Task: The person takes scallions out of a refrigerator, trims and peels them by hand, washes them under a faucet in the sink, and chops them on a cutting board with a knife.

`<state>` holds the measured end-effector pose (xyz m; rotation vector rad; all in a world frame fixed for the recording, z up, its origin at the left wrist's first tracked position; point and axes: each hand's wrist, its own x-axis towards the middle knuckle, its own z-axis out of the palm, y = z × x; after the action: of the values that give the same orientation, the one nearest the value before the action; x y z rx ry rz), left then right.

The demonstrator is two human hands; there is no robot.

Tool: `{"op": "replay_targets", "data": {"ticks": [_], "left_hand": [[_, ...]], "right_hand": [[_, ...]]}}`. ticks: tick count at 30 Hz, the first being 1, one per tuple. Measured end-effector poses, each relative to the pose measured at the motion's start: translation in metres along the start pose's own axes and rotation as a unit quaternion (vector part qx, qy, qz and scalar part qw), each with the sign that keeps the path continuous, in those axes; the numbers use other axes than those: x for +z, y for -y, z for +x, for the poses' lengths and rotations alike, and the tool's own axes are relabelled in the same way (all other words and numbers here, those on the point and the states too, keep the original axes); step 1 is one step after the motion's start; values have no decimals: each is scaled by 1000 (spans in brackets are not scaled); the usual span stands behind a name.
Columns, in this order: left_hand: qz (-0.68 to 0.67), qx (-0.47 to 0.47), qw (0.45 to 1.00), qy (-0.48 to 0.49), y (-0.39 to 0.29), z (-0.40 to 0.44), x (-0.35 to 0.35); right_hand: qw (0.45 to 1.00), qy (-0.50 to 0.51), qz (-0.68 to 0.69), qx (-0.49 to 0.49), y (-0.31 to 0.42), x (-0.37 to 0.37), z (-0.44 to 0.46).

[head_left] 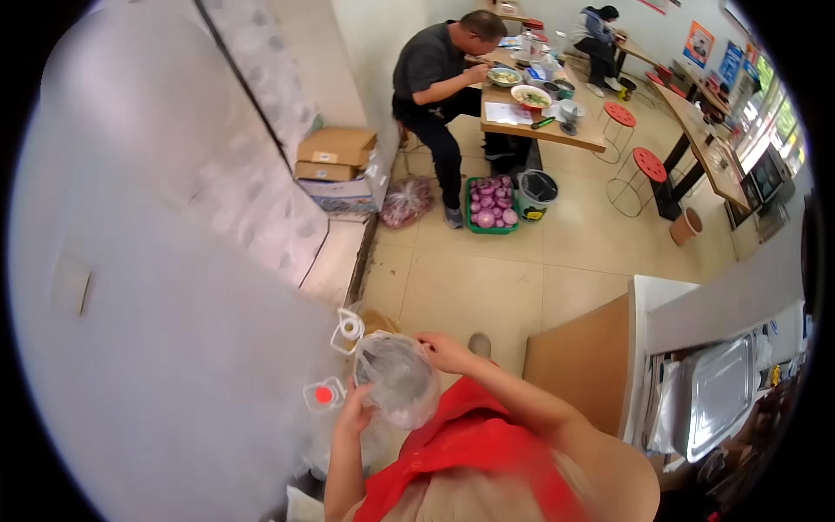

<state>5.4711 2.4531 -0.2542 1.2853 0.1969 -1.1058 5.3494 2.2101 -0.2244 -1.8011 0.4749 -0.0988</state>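
Note:
A clear plastic bag (402, 383) is spread out in front of the red apron (452, 435). My left hand (354, 407) holds its near left side, with the thumb against the plastic. At the upper right of the bag my right hand (445, 353) has its fingers closed on the edge. Whether the bag lines a container or hangs free, I cannot tell. Left of the bag stands a plastic jug with a red cap (323, 396). Another jug with a white handle (348, 328) stands just beyond, partly hidden by the bag.
A person (432, 78) sits eating at a wooden table (574, 130). On the floor beside it are a green basket (494, 230) of purple onions, a bucket (537, 209) and cardboard boxes (335, 157). To my right stands a counter (581, 357) with a metal tray (720, 396).

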Motion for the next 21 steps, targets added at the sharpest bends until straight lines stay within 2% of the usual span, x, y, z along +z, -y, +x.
{"op": "replay_targets", "data": {"ticks": [1,3,5,7,9,10,12,13,15,17,19,21], "left_hand": [[-5,4,1000,29,-12,32,17],[-42,7,998,48,-20,125,50],[-84,9,995,55,-34,201,101],[-129,17,990,54,-55,272,180],[-138,7,988,65,-86,326,263],[-143,-1,987,69,-111,354,307],[-256,-32,954,155,-173,417,385],[-311,-53,930,189,-202,438,415],[-268,-78,942,186,-262,464,472],[-178,-109,968,138,-288,500,494],[-20,-156,987,46,-291,554,491],[-24,-161,985,61,-293,588,494]], "right_hand": [[993,-35,-83,-78,-1,-25,17],[937,-103,-248,-225,-8,-76,58],[897,-87,-367,-231,-27,-121,108],[886,1,-432,-168,-48,-180,171],[888,166,-429,-23,-62,-259,242],[896,135,-412,-95,-73,-308,277],[902,74,-359,-226,-100,-393,323],[914,77,-326,-230,-102,-427,339],[928,86,-266,-246,-94,-497,380],[918,129,-261,-269,-91,-543,419],[901,174,-269,-294,-91,-572,455],[904,165,-232,-318,-94,-600,484]]}}
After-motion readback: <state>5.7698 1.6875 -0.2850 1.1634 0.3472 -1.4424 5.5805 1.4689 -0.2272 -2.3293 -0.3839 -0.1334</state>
